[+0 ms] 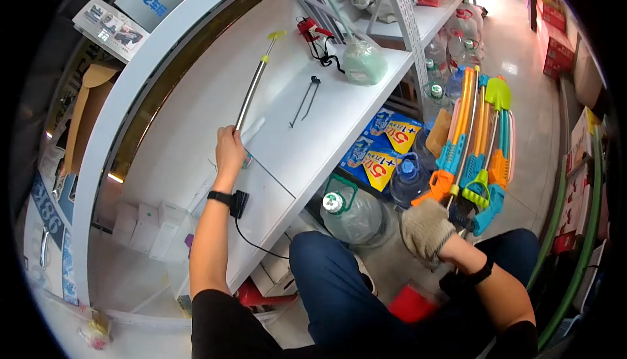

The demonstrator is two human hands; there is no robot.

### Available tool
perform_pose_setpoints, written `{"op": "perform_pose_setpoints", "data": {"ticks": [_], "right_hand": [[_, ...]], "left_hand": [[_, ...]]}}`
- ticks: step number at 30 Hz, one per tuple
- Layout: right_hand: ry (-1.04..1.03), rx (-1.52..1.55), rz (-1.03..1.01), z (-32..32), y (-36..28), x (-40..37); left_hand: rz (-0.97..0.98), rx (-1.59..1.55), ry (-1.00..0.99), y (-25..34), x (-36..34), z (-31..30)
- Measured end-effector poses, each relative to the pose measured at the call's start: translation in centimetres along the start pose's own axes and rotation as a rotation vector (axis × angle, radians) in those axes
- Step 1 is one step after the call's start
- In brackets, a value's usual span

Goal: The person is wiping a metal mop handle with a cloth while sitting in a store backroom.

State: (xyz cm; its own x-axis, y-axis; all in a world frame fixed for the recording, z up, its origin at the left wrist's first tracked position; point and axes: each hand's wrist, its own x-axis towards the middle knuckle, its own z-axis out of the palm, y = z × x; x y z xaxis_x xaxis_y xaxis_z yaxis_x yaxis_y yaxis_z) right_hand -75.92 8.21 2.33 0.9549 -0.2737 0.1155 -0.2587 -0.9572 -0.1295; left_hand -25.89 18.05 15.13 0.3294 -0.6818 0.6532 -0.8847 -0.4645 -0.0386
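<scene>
White metal shelving (339, 121) runs beside a shop aisle with a pale, shiny floor (522, 52). Over the shelf, a slim silver metal rod with a yellow-green head and collar (251, 95) slants up and away from the bare left hand (229, 153), whose fingers are closed around its near end. Just beside that hand lies a whitish translucent strip (253, 130); farther along the shelf are a thin black two-pronged tool (305, 101), a red-and-black object with a dark cord (315, 38) and a translucent pale-green plastic container (364, 62).

On the other side, the right hand (426, 232), in a grey-beige knitted glove, is curled against the lower end of a bundle of long orange, teal and green plastic toy tools (480, 138); its fingers are partly hidden, so I cannot tell whether it grips. Near the bundle stand a blue-tinted plastic bottle (409, 179) and a large clear bottle with a green handle (353, 212), beside blue-and-yellow printed packs (381, 147).
</scene>
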Motion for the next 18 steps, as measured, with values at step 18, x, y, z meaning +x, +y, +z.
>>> {"op": "perform_pose_setpoints", "data": {"ticks": [18], "right_hand": [[0.401,-0.309,0.142,-1.0,10.3,-1.9]], "left_hand": [[-0.026,-1.455,-0.521,36.9,-7.7,-9.3]]}}
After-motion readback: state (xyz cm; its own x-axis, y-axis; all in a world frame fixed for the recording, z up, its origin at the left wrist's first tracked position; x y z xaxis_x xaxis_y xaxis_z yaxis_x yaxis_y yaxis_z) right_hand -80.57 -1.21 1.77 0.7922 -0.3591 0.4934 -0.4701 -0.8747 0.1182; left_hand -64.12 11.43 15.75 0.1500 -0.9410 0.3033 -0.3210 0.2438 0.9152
